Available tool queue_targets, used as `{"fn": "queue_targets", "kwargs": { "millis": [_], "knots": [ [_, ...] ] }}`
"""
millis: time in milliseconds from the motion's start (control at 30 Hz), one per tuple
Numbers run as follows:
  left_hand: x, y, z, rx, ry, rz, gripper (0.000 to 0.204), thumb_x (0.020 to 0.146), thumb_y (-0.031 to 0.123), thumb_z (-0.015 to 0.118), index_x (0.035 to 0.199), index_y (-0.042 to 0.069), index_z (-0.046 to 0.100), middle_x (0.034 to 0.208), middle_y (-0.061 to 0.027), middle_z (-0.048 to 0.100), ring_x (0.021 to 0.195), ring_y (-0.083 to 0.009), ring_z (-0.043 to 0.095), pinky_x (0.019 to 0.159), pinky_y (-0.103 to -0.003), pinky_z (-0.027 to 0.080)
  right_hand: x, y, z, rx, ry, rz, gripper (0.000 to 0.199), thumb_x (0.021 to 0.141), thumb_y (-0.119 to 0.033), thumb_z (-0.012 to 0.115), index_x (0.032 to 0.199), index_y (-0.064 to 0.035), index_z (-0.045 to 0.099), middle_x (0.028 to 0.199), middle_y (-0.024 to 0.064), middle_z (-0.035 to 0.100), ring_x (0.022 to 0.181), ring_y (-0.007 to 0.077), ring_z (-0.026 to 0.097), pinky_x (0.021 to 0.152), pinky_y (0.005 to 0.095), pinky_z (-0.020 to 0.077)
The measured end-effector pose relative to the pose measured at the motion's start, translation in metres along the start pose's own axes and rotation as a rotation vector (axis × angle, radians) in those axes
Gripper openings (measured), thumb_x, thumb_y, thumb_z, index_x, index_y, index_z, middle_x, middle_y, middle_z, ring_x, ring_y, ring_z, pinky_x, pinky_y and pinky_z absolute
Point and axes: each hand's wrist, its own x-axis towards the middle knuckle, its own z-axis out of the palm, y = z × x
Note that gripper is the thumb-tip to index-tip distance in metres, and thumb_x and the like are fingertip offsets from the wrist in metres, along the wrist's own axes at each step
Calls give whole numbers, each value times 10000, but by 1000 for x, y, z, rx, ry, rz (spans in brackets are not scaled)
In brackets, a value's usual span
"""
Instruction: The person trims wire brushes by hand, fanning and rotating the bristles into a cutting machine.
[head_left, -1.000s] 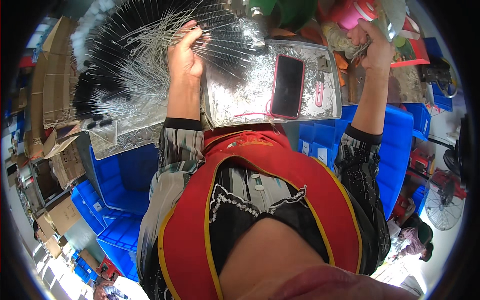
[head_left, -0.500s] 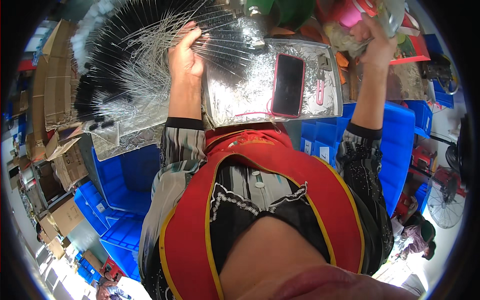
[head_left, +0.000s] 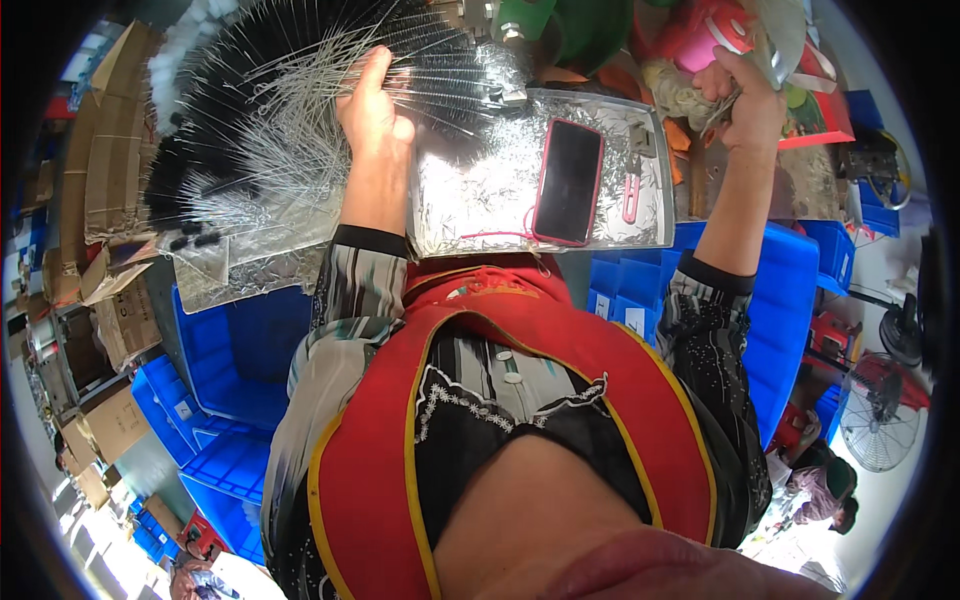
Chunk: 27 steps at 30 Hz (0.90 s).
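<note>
My left hand [head_left: 376, 118] is closed round several thin wire brushes at the back left, its thumb lying over their metal stems. Around it spreads a big heap of wire brushes [head_left: 290, 130] with black bristles and bare twisted wire ends. To the right, my right hand [head_left: 752, 108] is raised beside a pale, tangled fibrous bundle [head_left: 672, 88] and a pink rounded thing [head_left: 700, 48]. Its fingers are bent together, and what they hold is hidden. Between my hands sits a shallow white tray [head_left: 655, 228] strewn with short metal clippings.
In the tray lie a dark phone [head_left: 570, 185] with a red edge and a pink-handled cutter [head_left: 632, 198]. Green machine parts [head_left: 590, 35] stand behind it. Blue bins [head_left: 245, 345] flank my body. A cardboard box [head_left: 112, 130] is at the left, a fan [head_left: 880, 425] at the right.
My right hand has drawn its fingers closer together beside the pale bundle. My left hand stays on the brushes, its thumb slightly more upright. The whole view has shifted slightly.
</note>
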Motion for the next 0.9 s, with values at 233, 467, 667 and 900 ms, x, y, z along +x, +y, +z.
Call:
{"fn": "queue_targets", "kwargs": {
  "millis": [233, 467, 667, 900],
  "knots": [
    [4, -3, -1, 103, 22, 76, 140, 672, -13, 652, 800, -2, 598, 769, -74, 595, 617, -166, 576, 519, -269, 500, 7, 1, -4, 35, 9, 77, 239, 714, -54, 563, 518, -29, 428, 481, 52, 380, 472, 181, 428, 557, 325, 411],
    [3, -2, 2, 183, -39, 67, 134, 677, 3, 655, 801, 2, 604, 758, -73, 600, 596, -158, 567, 507, -259, 486, 6, 1, -5, -25, -1, 55, 254, 723, -85, 563, 514, -26, 433, 493, 53, 390, 492, 184, 439, 569, 311, 407],
    [11, -5, -1, 162, -50, 55, 138, 679, 0, 651, 808, 5, 603, 751, -69, 596, 569, -145, 554, 463, -245, 460, 18, -17, -10, -103, -67, 140, 255, 729, -107, 563, 522, -31, 435, 502, 51, 407, 498, 172, 448, 542, 300, 394],
    [12, -2, -2, 134, -38, 84, 145, 680, -4, 653, 815, 6, 602, 750, -72, 597, 562, -139, 551, 457, -244, 460, 0, 54, 3, 47, 36, -283, 138, 690, 0, 539, 558, 32, 514, 461, 88, 464, 414, 183, 470, 506, 310, 433]
  ]
}}
